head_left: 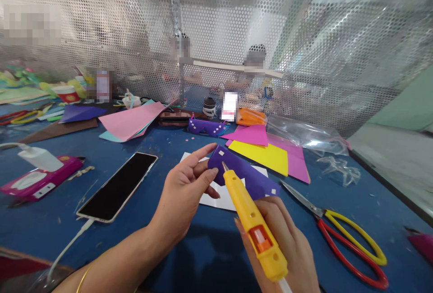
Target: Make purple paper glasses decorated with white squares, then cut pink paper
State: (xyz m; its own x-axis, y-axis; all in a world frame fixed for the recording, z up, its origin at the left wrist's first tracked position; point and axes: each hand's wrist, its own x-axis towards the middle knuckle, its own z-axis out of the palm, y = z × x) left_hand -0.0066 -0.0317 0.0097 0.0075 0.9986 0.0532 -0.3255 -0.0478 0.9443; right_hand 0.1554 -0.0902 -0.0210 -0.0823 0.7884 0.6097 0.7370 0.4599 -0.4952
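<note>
My left hand (189, 189) pinches the left end of a purple foam mask (245, 173) between thumb and fingers. Small white squares dot the mask near both ends. In my right hand (287, 234) is a yellow hot glue gun (253, 220), its metal nozzle tip at the mask's surface near the left end. The gun's body hides part of the mask. Beneath the mask lies white paper (219, 196) on the blue table. A similar purple mask (206, 126) with pale squares rests farther back.
Scissors (318, 211) with red and yellow handles lie at the right. A phone (118, 187) on a cable and a magenta power strip (43, 178) are at the left. Coloured sheets (260, 155) and clear plastic (304, 135) lie behind; a perforated metal screen (216, 22) closes off the back.
</note>
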